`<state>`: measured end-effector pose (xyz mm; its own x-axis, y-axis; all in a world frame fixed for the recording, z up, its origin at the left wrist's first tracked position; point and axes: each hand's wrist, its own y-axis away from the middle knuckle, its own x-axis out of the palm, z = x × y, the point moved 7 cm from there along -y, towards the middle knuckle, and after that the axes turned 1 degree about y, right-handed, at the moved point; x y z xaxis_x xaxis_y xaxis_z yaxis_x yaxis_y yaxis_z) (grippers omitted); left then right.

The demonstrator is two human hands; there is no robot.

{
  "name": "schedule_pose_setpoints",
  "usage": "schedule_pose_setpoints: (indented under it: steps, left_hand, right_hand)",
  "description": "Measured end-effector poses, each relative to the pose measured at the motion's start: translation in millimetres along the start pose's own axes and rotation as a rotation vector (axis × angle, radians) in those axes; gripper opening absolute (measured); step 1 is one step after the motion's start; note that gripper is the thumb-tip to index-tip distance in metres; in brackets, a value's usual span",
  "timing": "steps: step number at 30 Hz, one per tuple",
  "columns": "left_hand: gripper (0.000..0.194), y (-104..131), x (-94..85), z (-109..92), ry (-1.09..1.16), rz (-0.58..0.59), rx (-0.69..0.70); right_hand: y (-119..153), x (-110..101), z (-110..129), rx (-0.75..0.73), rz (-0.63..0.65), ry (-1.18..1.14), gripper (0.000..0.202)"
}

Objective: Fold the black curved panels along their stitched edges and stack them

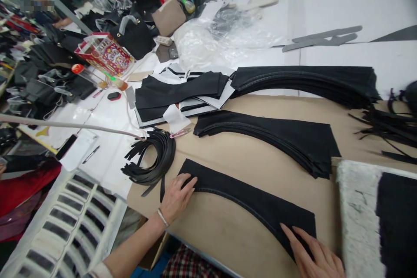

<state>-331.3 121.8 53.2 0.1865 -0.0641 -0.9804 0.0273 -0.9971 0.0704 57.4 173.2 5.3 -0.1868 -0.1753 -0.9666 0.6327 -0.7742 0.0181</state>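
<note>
Nearest you, your right hand (pixel 314 254) lies flat and open on the wide end of a curved black fabric piece (pixel 257 204), fingers spread, grasping nothing; its wrist is cut off by the lower edge. Your left hand (pixel 176 195) presses the narrow end of the same piece, also open-palmed, with a thin bracelet at the wrist. The piece lies alone on the brown cardboard sheet (pixel 228 230), close to the table's near edge.

Just beyond it sits a stack of like-shaped black pieces (pixel 276 137), and farther back a larger stack (pixel 306 80). Left of your left hand, a bundle of curved black strips (pixel 156 160) hangs over the cardboard's corner. A grey fleecy pad (pixel 356 217) crowds in at the right, partly out of frame. The clutter of bags and plastic at the far left is too jumbled to sort out.
</note>
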Motion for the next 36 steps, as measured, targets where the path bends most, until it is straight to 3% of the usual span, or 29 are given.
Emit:
schedule_pose_setpoints:
  steps: [4,10,16,21,27,31,36]
  left_hand:
    - [0.031,9.2,2.9,-0.6,0.032,0.052,0.089]
    - [0.03,17.7,2.6,27.4,0.024,0.023,0.039]
    - [0.026,12.1,9.2,34.3,0.028,-0.016,0.013]
    - [0.03,-22.8,3.6,39.6,0.063,-0.066,-0.075]
    - [0.033,-81.0,5.6,15.8,-0.001,0.187,-0.098]
    - [0.031,-93.0,2.7,9.2,-0.016,0.276,-0.112]
    - [0.009,-97.2,-1.6,1.7,-0.037,0.324,-0.102]
  right_hand:
    - [2.9,-5.9,-1.7,0.004,0.05,0.033,0.054]
    - [-1.7,-21.6,-0.6,0.022,0.034,0.036,0.049]
    - [-7.4,-29.2,9.9,0.053,0.079,0.034,0.048]
    - [-35.5,-48.0,1.7,0.166,0.029,-0.017,0.036]
    - [-90.1,-52.4,-8.0,0.262,0.116,0.011,0.032]
    - [-101.4,-50.1,-7.3,0.262,0.177,-0.015,0.02]
    - [-110.6,-47.1,-9.5,0.256,0.27,-0.062,0.013]
